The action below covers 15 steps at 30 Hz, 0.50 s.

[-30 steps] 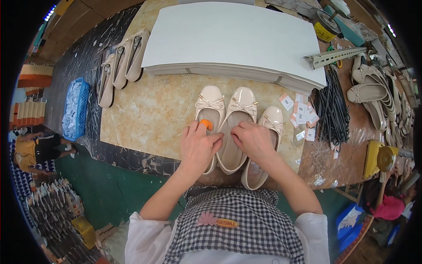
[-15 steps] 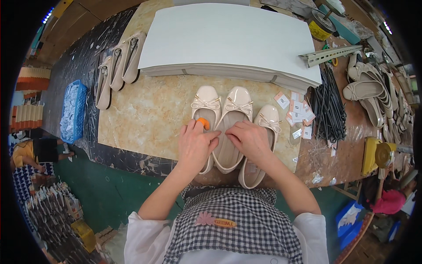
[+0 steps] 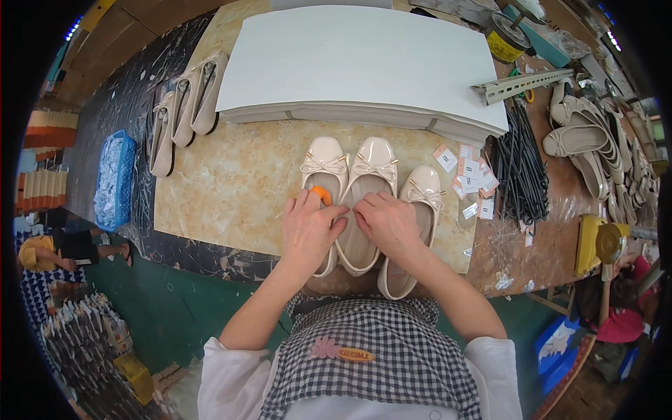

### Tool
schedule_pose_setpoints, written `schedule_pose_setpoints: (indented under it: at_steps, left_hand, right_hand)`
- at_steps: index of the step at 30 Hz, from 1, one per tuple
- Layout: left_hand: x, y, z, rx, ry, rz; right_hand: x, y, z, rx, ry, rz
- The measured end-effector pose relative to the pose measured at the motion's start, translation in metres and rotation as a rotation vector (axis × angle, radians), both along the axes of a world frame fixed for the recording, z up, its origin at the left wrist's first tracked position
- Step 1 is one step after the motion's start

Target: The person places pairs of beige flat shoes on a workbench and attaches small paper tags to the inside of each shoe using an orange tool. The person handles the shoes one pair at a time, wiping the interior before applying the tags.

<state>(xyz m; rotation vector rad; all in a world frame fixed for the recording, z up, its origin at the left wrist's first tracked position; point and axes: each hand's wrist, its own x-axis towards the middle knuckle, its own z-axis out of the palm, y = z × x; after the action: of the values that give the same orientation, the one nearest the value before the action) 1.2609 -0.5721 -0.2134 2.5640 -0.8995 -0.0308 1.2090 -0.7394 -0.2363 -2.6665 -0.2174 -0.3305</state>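
Note:
Three cream patent ballet flats with bows lie side by side, toes away from me: a left flat [image 3: 325, 149], a middle flat [image 3: 376, 151] and a right flat [image 3: 423, 180]. My left hand [image 3: 306, 227] is over the left flat, its fingers curled and thumb tip reaching the middle one. Something orange [image 3: 322, 194] sits at its fingers. My right hand [image 3: 389, 222] bends over the middle flat's opening, fingertips pinched together close to the left hand's. Whatever the fingertips may hold is too small or hidden to make out.
Beyond the flats lies a thick stack of white sheets [image 3: 364, 59]. Paper tags [image 3: 472, 171], black strips [image 3: 519, 168], a slotted metal bar [image 3: 525, 85] and piled flats [image 3: 584, 140] are on the right. A blue basket [image 3: 126, 182] and more flats [image 3: 183, 108] stand left.
My right hand has drawn slightly left over the middle flat, its fingers more gathered. The left hand stays almost in place. The whole view has shifted a little.

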Motion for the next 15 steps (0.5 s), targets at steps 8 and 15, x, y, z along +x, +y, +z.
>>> schedule_pose_setpoints:
  at_steps: [8, 15]
  left_hand:
    - [0.007, 0.008, -0.006, 0.016, -0.049, -0.024]
    - [0.011, 0.000, -0.032, -0.003, 0.043, -0.148]
  right_hand:
    - [0.003, 0.003, -0.005, 0.164, 0.068, -0.043]
    - [0.006, 0.005, -0.019, -0.051, 0.166, -0.050]
